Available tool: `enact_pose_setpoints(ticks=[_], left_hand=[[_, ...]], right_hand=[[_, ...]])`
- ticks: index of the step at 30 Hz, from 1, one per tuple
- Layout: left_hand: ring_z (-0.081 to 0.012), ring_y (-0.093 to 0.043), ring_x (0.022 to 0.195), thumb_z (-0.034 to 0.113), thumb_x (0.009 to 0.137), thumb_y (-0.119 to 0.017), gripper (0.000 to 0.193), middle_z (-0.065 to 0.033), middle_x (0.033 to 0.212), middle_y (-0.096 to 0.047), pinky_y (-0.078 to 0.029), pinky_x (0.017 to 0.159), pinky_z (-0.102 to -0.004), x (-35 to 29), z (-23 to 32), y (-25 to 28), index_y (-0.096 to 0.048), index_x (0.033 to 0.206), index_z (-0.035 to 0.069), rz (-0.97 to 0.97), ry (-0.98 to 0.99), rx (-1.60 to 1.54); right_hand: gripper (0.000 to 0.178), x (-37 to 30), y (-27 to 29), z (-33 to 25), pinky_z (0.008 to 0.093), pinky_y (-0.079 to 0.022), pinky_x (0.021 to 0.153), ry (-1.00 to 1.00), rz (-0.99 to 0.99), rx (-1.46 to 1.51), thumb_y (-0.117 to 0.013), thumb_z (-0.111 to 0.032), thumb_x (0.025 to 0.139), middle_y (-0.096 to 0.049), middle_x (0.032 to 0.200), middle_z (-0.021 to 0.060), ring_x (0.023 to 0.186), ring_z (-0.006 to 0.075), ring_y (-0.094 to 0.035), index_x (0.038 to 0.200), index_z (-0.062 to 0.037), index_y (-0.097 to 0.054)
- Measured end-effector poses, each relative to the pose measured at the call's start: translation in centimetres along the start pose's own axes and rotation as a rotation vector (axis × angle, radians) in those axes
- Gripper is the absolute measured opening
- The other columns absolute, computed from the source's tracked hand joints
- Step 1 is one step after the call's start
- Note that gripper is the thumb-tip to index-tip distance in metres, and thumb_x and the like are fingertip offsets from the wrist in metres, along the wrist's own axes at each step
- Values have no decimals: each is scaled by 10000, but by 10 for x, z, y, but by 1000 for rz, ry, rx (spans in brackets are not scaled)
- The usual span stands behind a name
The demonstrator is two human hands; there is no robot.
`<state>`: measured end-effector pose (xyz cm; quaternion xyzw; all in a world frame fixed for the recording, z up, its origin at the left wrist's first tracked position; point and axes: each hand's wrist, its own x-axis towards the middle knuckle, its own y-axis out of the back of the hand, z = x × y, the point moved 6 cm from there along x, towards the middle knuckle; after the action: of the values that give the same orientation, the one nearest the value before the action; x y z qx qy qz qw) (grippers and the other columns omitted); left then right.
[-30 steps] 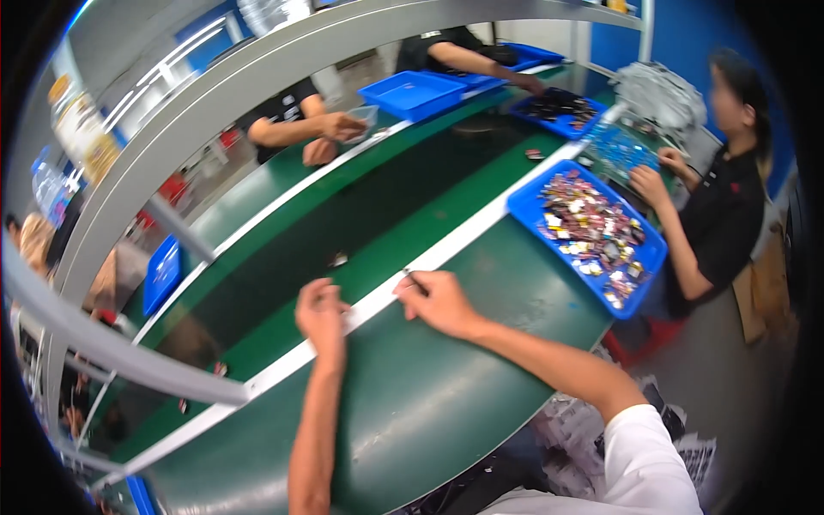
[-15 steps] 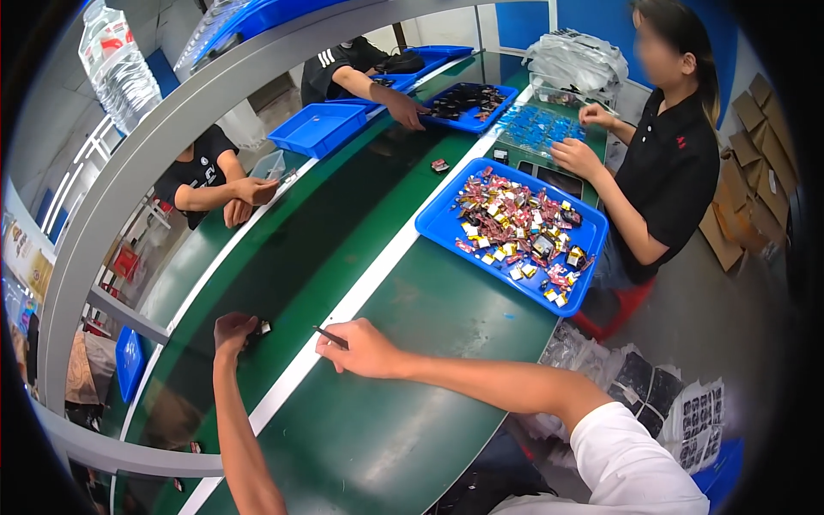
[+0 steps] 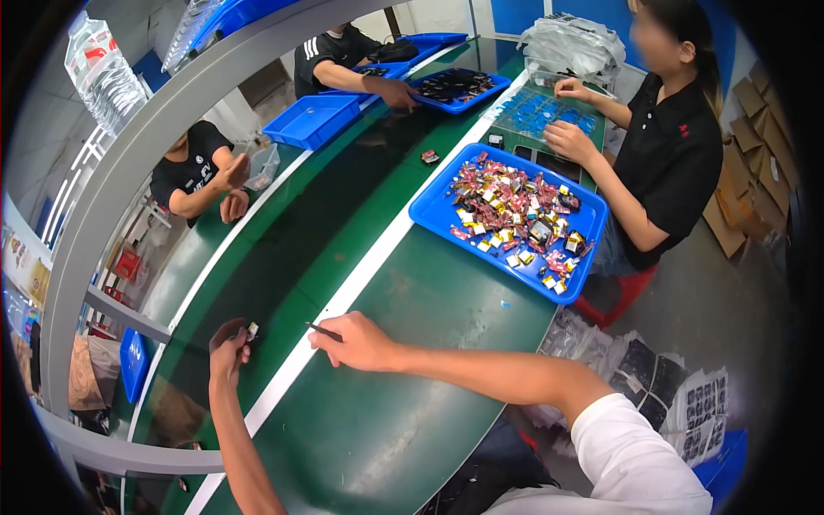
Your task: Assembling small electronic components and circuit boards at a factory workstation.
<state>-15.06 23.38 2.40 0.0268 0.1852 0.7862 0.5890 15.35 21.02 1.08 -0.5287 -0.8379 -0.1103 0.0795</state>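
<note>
Over the dark green conveyor belt, my left hand is closed on a small electronic part. A white and yellowish bit of that part shows past my fingers; the rest is hidden in them. My right hand is closed round a dark pen-shaped tool, too small to name exactly. The tool's tip points left over the white strip beside the belt, toward my left hand but apart from it.
A blue tray heaped with small red, white and yellow parts lies ahead right. One loose part rests on the belt. A co-worker sits at the right, two others across the belt. A grey metal frame arches at the left.
My left hand has turned slightly, and more of the part shows. My right hand has shifted a little left with the tool. Across the belt, a co-worker has raised one hand.
</note>
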Motion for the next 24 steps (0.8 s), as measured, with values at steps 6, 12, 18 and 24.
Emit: enact_pose_setpoints(ticks=[6, 12, 18, 24], left_hand=[[-83, -560, 583, 137, 1030, -597, 217, -61, 856, -655, -395, 481, -184, -67, -17, -4, -638, 1139, -46, 28, 16, -489], [-140, -600, 542, 159, 1031, -600, 196, -85, 856, -638, -435, 455, -222, -141, -29, -47, -595, 1031, -37, 11, 14, -485], [-183, -630, 548, 123, 1032, -590, 202, -111, 870, -642, -470, 452, -246, -175, -18, -78, -577, 1125, -55, 106, -64, -510], [-171, -645, 570, 149, 1040, -596, 294, -135, 887, -660, -484, 469, -247, -182, -19, -81, -624, 1229, -74, 130, -176, -431]], right_hand=[[482, -4, 4, -11, 361, -487, 602, -32, 31, -38, -517, -370, 1035, -630, 516, 49, 502, 196, -613, 711, -59, -690], [563, -9, 15, -16, 367, -486, 572, 12, 189, -113, -499, -389, 1043, -613, 499, 55, 493, 203, -621, 620, -62, -673], [622, -6, 18, -1, 276, -472, 406, -207, 171, 230, -435, -431, 1095, -615, 543, 122, 459, 215, -674, 738, 38, -633], [360, 2, 14, 2, 323, -628, 595, -273, 117, 412, -554, -306, 1066, -708, 967, 192, 826, 291, -764, 1042, 50, -609]])
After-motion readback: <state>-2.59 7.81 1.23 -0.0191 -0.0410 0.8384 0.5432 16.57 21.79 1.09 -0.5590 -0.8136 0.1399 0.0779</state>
